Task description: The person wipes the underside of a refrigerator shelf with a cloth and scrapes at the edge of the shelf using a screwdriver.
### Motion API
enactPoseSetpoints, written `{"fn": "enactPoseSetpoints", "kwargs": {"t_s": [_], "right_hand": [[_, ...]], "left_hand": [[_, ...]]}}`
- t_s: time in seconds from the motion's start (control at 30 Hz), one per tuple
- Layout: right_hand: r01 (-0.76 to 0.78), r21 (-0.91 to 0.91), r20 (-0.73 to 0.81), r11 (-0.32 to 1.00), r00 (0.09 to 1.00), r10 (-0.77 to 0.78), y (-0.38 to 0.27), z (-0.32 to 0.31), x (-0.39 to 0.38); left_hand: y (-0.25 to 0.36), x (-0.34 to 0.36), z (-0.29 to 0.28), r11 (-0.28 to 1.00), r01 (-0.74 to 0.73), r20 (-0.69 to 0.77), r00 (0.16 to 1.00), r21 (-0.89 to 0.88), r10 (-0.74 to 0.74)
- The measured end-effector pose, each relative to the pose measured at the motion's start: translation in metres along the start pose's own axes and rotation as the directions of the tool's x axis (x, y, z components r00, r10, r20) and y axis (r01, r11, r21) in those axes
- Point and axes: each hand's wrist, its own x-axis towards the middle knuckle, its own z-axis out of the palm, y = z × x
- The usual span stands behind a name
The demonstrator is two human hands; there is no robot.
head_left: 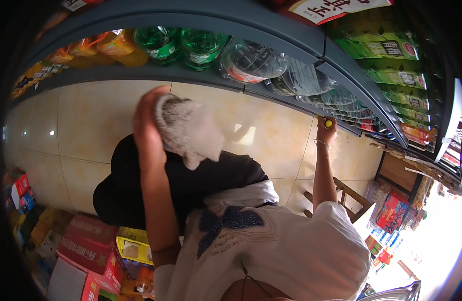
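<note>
My left hand [149, 123] curves round one side of a fluffy grey-and-white thing [183, 128], which hangs above my dark-trousered knees. Its far side is pale and smeared, so I cannot tell its kind. Out to the right, near the lower shelf, my right hand [327, 131] is closed round a thing with a rounded yellow-green end [328, 123]. The fingers hide most of that thing.
Ahead, a dark shelf [201, 15] holds orange bottles [115, 42], green bottles [203, 47] and large clear bottles [253, 60]. Green packs [391, 47] fill the shelf at right. Red cartons [88, 243] stand lower left. A wooden stool [350, 193] is beyond my right forearm.
</note>
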Motion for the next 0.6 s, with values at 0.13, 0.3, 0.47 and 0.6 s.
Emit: {"fn": "enactPoseSetpoints", "kwargs": {"t_s": [0.13, 0.3, 0.47, 0.6], "right_hand": [[-0.575, 0.712, 0.534, 0.403, 0.816, 0.222, -0.097, 0.005, -0.035], [-0.511, 0.736, 0.571, 0.444, 0.821, -0.001, -0.168, 0.048, -0.062], [-0.483, 0.716, 0.542, 0.504, 0.84, 0.036, -0.164, 0.071, -0.056], [-0.499, 0.707, 0.535, 0.501, 0.841, 0.081, -0.154, 0.078, -0.049]], "left_hand": [[0.031, 0.004, -0.021, 0.992, -0.091, -0.109, 0.989, 0.092, 0.101], [0.022, -0.003, -0.026, 0.933, -0.167, -0.058, 0.979, 0.319, 0.196], [0.021, -0.007, -0.04, 0.985, -0.055, -0.132, 0.988, 0.163, 0.077], [0.027, -0.009, -0.035, 0.981, -0.059, -0.143, 0.986, 0.183, 0.086]]}}
